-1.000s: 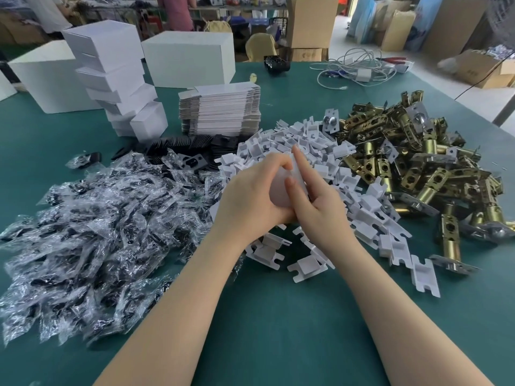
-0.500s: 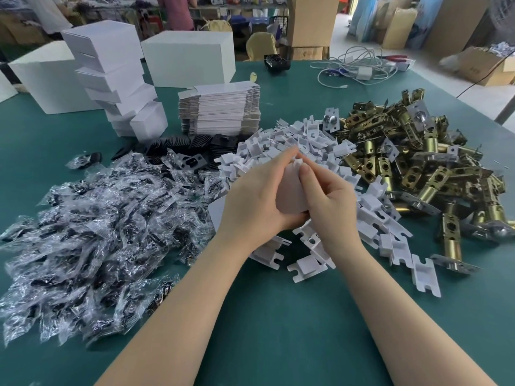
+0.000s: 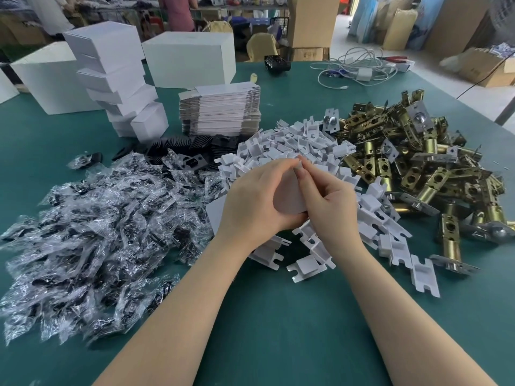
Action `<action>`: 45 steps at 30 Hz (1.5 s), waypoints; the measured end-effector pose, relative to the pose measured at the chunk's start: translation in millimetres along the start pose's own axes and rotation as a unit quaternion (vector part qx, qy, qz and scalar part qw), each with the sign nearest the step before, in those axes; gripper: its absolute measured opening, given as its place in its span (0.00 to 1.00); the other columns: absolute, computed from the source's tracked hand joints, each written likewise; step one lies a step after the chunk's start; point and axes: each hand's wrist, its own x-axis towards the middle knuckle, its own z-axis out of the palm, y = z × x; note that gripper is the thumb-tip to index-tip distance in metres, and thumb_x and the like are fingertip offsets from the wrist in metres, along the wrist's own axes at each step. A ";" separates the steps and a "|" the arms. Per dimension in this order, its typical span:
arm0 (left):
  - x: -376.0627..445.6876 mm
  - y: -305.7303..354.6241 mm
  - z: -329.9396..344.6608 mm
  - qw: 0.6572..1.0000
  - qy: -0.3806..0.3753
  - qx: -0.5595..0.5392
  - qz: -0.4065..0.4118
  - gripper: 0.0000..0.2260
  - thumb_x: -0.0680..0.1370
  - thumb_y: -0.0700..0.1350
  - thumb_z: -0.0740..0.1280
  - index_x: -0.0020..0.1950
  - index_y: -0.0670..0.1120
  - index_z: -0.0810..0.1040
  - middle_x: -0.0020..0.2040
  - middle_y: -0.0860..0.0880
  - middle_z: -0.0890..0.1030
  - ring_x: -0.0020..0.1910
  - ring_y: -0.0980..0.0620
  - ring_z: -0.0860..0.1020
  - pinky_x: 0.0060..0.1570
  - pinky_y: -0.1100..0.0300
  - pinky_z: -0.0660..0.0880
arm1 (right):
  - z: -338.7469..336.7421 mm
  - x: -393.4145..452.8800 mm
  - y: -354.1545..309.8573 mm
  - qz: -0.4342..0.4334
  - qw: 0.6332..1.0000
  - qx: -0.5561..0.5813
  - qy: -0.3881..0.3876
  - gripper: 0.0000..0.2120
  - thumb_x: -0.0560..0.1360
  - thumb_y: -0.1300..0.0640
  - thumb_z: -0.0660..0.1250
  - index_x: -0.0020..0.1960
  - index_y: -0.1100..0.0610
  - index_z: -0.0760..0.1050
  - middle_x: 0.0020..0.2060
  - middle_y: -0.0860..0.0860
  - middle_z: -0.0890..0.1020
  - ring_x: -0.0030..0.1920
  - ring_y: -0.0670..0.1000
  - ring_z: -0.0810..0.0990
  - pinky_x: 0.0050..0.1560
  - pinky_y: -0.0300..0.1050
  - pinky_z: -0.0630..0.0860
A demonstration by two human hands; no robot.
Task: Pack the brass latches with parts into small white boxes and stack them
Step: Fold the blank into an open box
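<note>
I see both forearms reaching in from the bottom edge and meeting over the middle of the green table (image 3: pixel 278 330). My left hand (image 3: pixel 250 201) is curled around a small white box (image 3: pixel 287 199), thumb on the near side and fingers wrapped over the far side. My right hand (image 3: pixel 331 199) pinches the box's top edge, its fingertips (image 3: pixel 302 169) touching the left hand's fingertips at the peak. So both grips are closed on the box, which sits between the palms, raised above the table and tilted; a flat panel faces me. It is plain white card; whether it is fully folded I cannot tell.

Just under the hands lies the heap of white cardboard inserts (image 3: pixel 301 146). To the right is the pile of brass latches (image 3: pixel 423 174), near but untouched. To the left spreads a mass of clear parts bags (image 3: pixel 92 235) with dark contents. Beyond them stands a leaning stack of finished white boxes (image 3: pixel 117 84), and beside it a stack of flat box blanks (image 3: pixel 220 110)
</note>
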 end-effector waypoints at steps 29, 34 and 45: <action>5.7 -12.2 -4.5 0.985 0.142 0.086 -0.048 0.49 0.68 0.74 0.66 0.78 0.50 0.50 0.81 0.40 0.54 0.79 0.39 0.54 0.75 0.38 0.47 | -30.1 20.5 9.2 0.144 0.962 0.147 0.177 0.09 0.81 0.52 0.62 0.58 0.42 0.77 0.54 0.43 0.77 0.45 0.44 0.80 0.37 0.36 0.79; 6.7 -9.8 -8.3 0.965 -0.041 -0.230 -0.120 0.49 0.63 0.63 0.77 0.76 0.70 0.50 0.80 0.52 0.61 0.77 0.62 0.59 0.75 0.44 0.58 | -21.6 22.8 4.6 0.267 0.944 0.186 0.050 0.14 0.79 0.49 0.65 0.39 0.55 0.80 0.30 0.49 0.81 0.24 0.43 0.76 0.24 0.37 0.72; 6.9 -19.2 5.9 0.942 -0.047 -0.256 -0.214 0.14 0.80 0.48 0.68 0.63 0.54 0.69 0.56 0.55 0.79 0.53 0.59 0.80 0.43 0.66 0.80 | 0.6 4.5 20.6 0.004 0.994 -0.064 -0.084 0.09 0.78 0.45 0.66 0.57 0.39 0.69 0.47 0.35 0.80 0.48 0.37 0.80 0.39 0.29 0.75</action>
